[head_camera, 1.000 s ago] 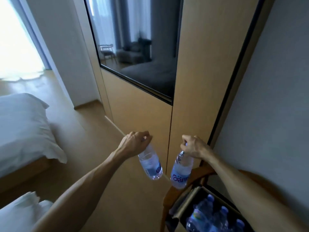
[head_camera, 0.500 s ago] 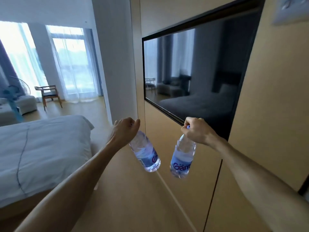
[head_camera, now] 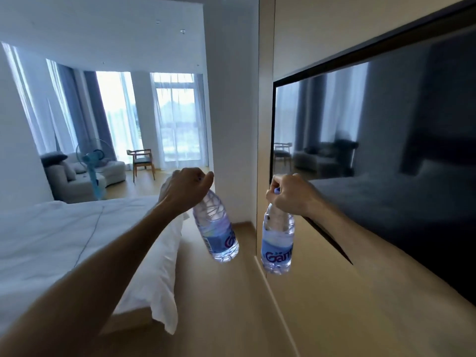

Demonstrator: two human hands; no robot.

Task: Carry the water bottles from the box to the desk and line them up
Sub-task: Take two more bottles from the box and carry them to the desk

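- The left hand (head_camera: 185, 188) grips one water bottle (head_camera: 217, 234) by its neck; the bottle hangs tilted, base swung right.
- The right hand (head_camera: 291, 195) pinches a second bottle (head_camera: 277, 244) at the cap; it hangs nearly upright, just beside the wood wall panel (head_camera: 334, 292).
- The bottles are apart, both in mid-air; neither the box nor the desk is in view.
- Risk: held only at the neck, either bottle could slip or swing loose while walking.
- Risk: the right bottle could knock the panel or the dark screen (head_camera: 386, 150) on the right.
- Risk: the bed (head_camera: 51, 240) on the left narrows the passage, so the left bottle may brush it.
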